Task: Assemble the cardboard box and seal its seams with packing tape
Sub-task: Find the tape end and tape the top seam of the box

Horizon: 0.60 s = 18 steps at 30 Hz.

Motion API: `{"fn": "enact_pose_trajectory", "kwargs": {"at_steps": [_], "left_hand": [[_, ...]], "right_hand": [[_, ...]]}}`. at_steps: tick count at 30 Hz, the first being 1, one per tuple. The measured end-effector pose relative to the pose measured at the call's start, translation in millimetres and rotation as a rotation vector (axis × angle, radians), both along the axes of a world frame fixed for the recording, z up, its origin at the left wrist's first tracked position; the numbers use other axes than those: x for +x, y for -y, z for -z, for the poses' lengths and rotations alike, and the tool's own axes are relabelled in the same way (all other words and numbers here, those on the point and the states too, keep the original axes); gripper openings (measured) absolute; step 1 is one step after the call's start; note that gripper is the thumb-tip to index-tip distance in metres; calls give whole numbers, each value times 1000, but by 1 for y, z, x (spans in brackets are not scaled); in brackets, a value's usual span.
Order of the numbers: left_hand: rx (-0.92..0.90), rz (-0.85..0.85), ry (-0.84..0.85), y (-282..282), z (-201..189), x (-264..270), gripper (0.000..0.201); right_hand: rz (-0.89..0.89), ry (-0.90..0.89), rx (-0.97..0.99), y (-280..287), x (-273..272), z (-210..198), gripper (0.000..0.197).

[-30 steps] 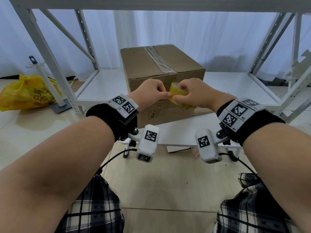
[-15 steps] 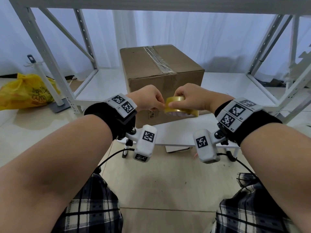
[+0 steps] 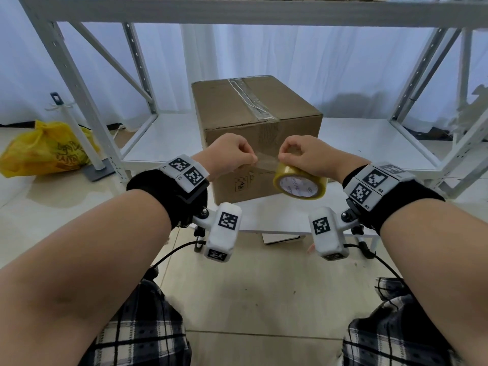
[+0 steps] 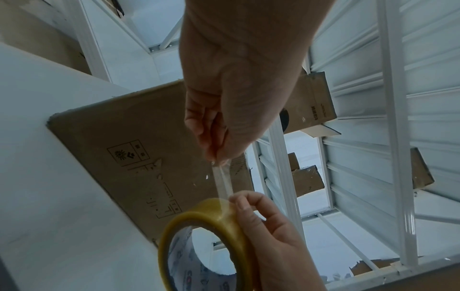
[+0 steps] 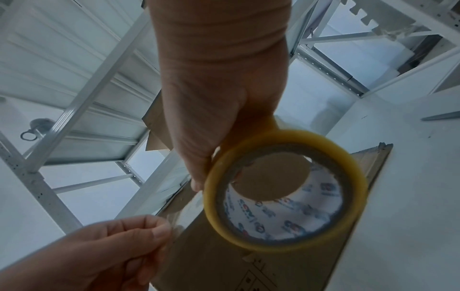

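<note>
Head view, left hand (image 3: 232, 154) pinching clear strip (image 3: 266, 165), right hand (image 3: 306, 154) gripping tape roll (image 3: 299, 182) (yellowish)

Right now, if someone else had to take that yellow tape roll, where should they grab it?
Probably the tape roll by its lower rim, from below: its open core faces the person, and the right hand occupies the top, where the strip leaves toward the left hand.

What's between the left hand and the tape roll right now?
A short stretch of clear tape, pinched by the left hand and running to the tape roll; clearest in the left wrist view.
</note>
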<state>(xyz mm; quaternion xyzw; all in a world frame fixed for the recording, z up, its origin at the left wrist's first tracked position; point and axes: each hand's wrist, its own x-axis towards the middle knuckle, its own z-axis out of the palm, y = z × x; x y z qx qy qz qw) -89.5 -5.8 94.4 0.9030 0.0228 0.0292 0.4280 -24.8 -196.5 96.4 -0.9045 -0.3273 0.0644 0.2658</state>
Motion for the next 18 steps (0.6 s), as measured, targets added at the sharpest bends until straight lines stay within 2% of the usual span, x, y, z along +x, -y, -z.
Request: {"fn": "enact_pose_trajectory", "kwargs": {"at_steps": [4, 8, 12, 18], "left_hand": [[-56, -2, -40, -1, 0, -3, 23], [-7, -9, -66, 1, 4, -3, 18], [13, -5, -67, 2, 4, -3, 16], [-30, 22, 2, 2, -1, -6, 20]], "right_hand": [[-37, -2, 57, 4, -2, -3, 21], [-78, -42, 26, 3, -4, -4, 36], [-116, -30, -2, 1, -4, -2, 37], [-110, -15, -44, 2, -4, -2, 20]]}}
